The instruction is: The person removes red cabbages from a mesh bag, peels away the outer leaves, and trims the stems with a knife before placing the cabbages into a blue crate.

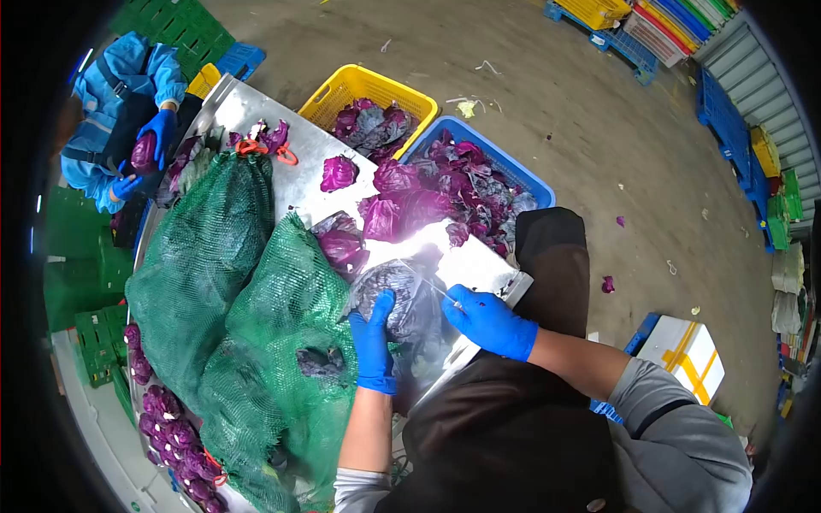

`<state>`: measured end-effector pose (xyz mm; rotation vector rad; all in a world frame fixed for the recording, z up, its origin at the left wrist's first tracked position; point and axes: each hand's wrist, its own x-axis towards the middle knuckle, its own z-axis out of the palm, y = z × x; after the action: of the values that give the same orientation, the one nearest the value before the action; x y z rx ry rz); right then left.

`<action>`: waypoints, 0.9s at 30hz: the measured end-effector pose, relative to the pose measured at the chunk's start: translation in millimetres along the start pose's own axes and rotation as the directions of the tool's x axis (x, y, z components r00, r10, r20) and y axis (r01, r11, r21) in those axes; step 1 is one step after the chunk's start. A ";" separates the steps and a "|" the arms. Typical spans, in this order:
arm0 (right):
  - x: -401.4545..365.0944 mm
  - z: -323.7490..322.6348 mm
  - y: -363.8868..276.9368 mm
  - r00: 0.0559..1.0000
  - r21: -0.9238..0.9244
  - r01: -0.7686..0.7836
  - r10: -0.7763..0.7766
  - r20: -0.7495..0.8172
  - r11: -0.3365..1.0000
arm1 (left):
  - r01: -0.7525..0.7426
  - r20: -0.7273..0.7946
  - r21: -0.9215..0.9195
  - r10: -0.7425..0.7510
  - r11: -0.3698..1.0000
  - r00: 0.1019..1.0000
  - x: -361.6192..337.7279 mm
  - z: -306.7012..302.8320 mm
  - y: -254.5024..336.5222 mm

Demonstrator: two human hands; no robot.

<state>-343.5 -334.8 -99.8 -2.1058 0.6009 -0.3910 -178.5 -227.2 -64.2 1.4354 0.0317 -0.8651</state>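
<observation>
Both my hands wear blue gloves. My left hand [374,342] is wrapped round the side of a dark purple cabbage [395,295] in a clear plastic bag [419,342]. Pinched in my right hand [489,323] is the bag's edge, drawn out to the right of the cabbage. Below and left of the bag lie green mesh sacks [282,299], [201,256] on the metal table [256,107]. Loose purple leaves and cabbage pieces [398,214] lie just beyond the bag.
Yellow [426,101] and blue [539,190] crates of purple leaves stand past the table's far edge. A co-worker [115,107] in blue holds a cabbage at upper left. Trimmed cabbages [171,432] lie lower left. A white taped box [676,346] stands at right.
</observation>
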 end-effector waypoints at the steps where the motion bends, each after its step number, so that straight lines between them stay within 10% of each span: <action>1: -0.7 1.2 1.9 0.995 -0.070 0.099 -0.097 0.026 0.993 | 0.016 0.002 -0.003 -0.016 1.000 1.000 2.8 -1.6 -0.3; 6: -1.9 1.0 1.5 0.984 -0.192 0.142 -0.117 0.134 0.971 | -0.035 0.019 0.102 0.034 0.994 0.999 0.2 -2.2 -3.0; 8: 3.3 -3.9 -5.0 0.976 -0.038 -0.135 0.139 0.166 0.990 | -0.065 0.032 0.040 0.064 0.997 0.997 -1.5 2.4 -1.8; 16: 29.6 5.8 9.9 0.916 -0.162 -0.241 0.279 0.289 0.957 | -0.013 0.023 -0.046 0.014 0.999 1.000 11.8 1.4 1.2; 21: 38.1 47.1 68.8 0.912 0.093 0.022 -0.058 0.405 0.995 | -0.141 0.060 0.036 0.138 0.989 0.989 17.4 -3.6 -2.6; 23: 39.2 37.4 57.5 0.855 -0.204 0.103 0.018 0.518 0.974 | -0.003 0.008 -0.046 0.004 0.999 1.000 12.9 -8.2 -5.4; 25: 44.2 11.3 17.8 0.862 -0.158 -0.292 0.331 0.383 0.943 | -0.092 0.023 -0.093 0.094 0.991 0.995 8.4 -12.6 -13.9; 27: 41.6 12.4 28.2 0.887 -0.009 -0.306 0.289 0.360 0.952 | -0.074 0.126 -0.130 0.091 0.989 0.988 -6.3 -11.9 -10.2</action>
<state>-310.4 -363.2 -127.8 -1.9317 0.6742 0.1517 -182.8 -212.7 -71.8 1.2521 -0.0718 -0.8725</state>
